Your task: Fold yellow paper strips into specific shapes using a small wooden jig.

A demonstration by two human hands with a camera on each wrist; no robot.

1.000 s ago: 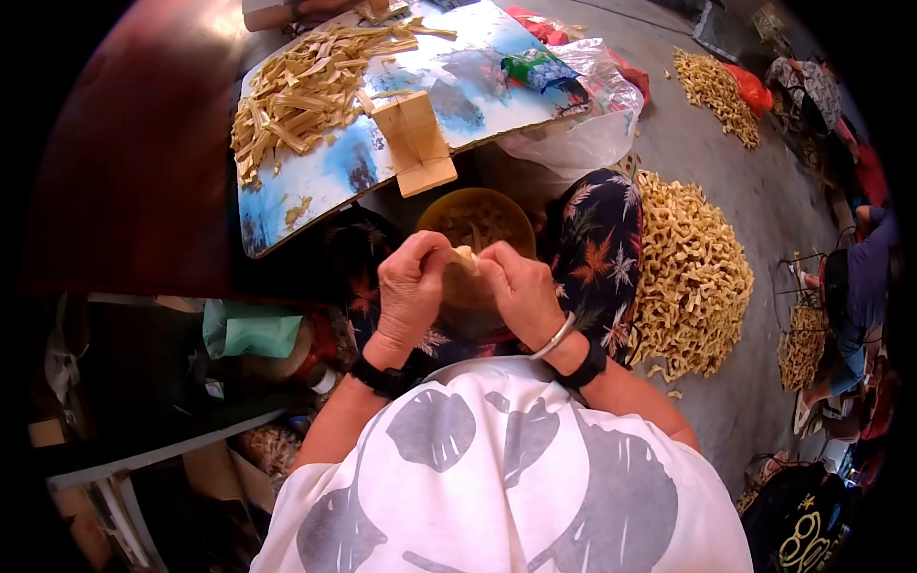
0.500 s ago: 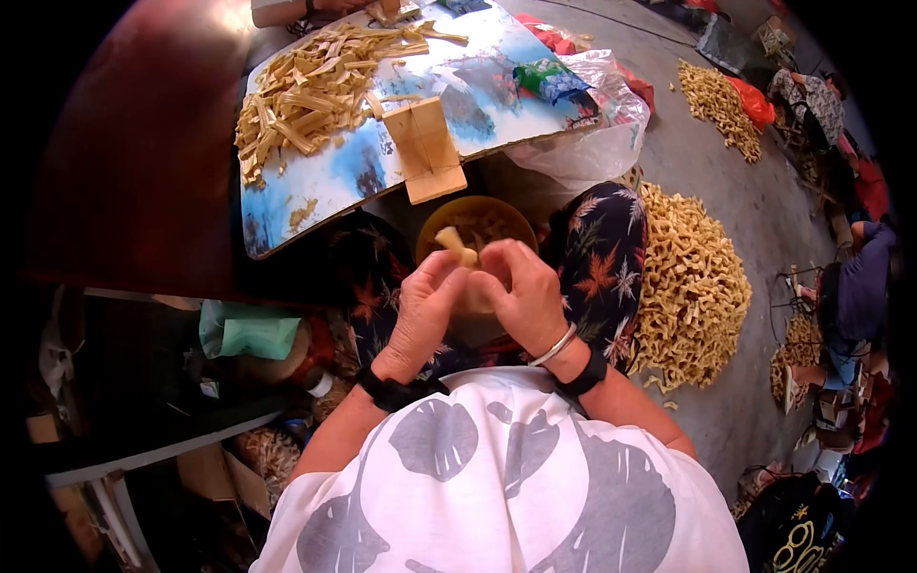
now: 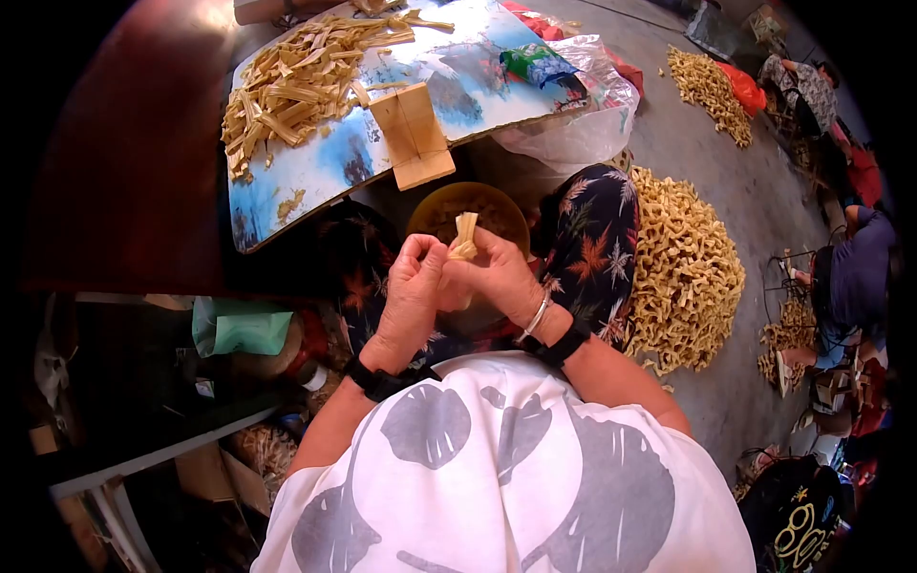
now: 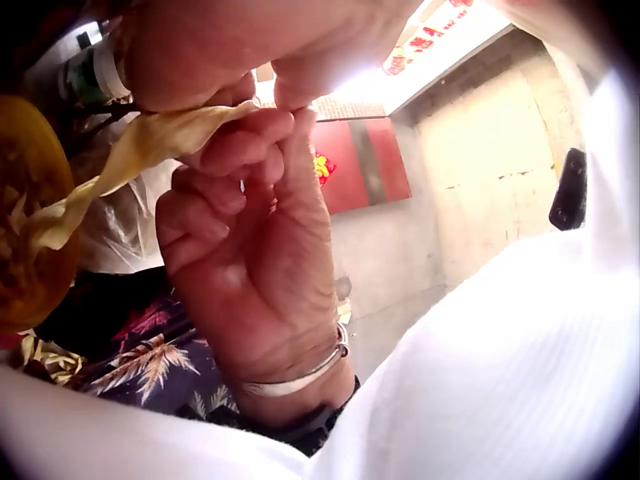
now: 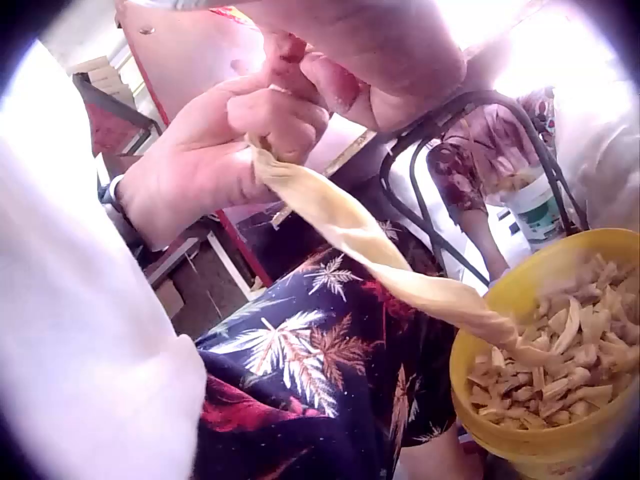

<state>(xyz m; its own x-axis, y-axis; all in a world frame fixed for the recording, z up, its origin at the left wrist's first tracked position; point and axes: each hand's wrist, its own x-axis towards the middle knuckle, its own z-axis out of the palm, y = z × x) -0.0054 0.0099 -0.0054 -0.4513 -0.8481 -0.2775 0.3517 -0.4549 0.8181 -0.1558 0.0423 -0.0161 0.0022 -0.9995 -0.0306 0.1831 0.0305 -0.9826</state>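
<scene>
Both hands meet over the lap in the head view. A pale yellow, flat, twisted strip (image 3: 465, 235) sticks up between them. My right hand (image 3: 504, 285), with a bangle at the wrist, pinches the strip between thumb and curled fingers. My left hand (image 3: 413, 288) pinches at it too, its fingertips right against the right hand's. In the right wrist view, the strip's long free end (image 5: 390, 268) hangs out toward a yellow bucket (image 5: 468, 375) holding small pale pieces. The strip's other end is hidden among the fingers.
A blue-and-white board (image 3: 330, 181) ahead bears a heap of similar strips (image 3: 296, 91) and a small wooden stand (image 3: 413, 134). Right of the knees, a large pile of knotted pieces (image 3: 683, 277) lies on the floor. A clear plastic bag (image 3: 583, 134) hangs beside the board.
The strip's end has come up from between the hands and now points upward. My right hand has turned and moved left, closer to the left hand.
</scene>
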